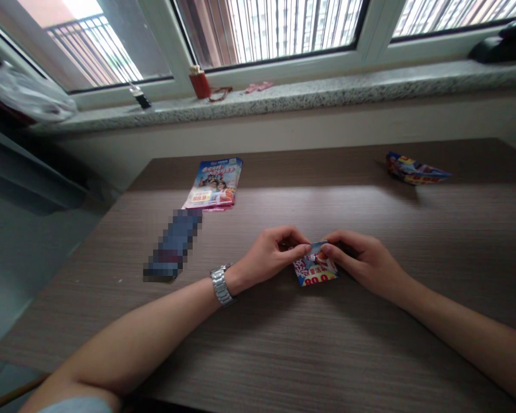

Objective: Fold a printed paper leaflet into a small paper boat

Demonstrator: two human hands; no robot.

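A small folded flyer (316,268), printed in blue, white and red with large red numerals at its lower edge, is held just over the wooden table (258,344). My left hand (282,250) pinches its upper left side between thumb and fingers. At the upper right side, my right hand (361,258) grips it the same way, thumb on top. The fingertips behind the paper are hidden. A metal-band watch (222,285) circles my left wrist.
A stack of flyers (215,183) lies at the table's back left, with a pixelated dark phone-shaped object (173,245) before it. A folded paper shape (415,170) stands at the back right. On the stone windowsill (309,94) are a red lighter-like object (199,83) and a black clip (140,97).
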